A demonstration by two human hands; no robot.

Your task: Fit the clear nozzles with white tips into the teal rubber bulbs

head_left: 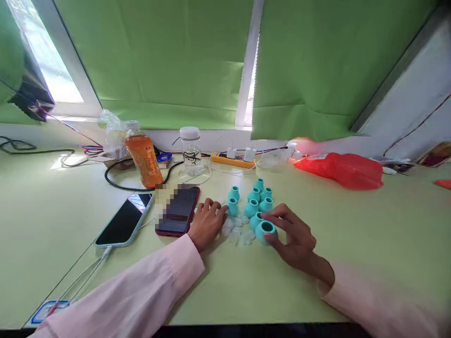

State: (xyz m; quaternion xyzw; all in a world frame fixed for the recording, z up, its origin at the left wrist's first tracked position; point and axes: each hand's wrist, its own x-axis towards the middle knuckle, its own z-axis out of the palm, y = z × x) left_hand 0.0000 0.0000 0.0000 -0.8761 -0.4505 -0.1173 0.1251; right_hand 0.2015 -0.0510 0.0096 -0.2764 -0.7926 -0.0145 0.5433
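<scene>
In the head view we take the front pot (pixel 265 236), one of the turquoise ones, as the middle of our clock. Our right hand (pixel 295 237) lies at three o'clock from it, thumb and index finger pinching it, the other fingers bent behind. We cannot tell whether it is lifted off the table (pixel 225 295). From half past ten round to twelve stand six pots (pixel 266 205), upright and crowded together, the nearest just behind the one we pinch. Two more pots (pixel 232 207) stand a little apart at about ten. Our left hand (pixel 207 224) rests at nine, fingers bent and close together; its fingertips are touching or just beside the nearer of that pair, we cannot tell which. Clear bits (pixel 237 231) lie between our hands.

Further out at nine are the red phone (pixel 186 206), near our left wrist, and the pale blue phone (pixel 123 221). The orange bottle (pixel 143 159) tilts at ten, the jar (pixel 191 152) stands past ten, the power strip (pixel 221 159) lies at eleven, and the red bag (pixel 340 170) at two.
</scene>
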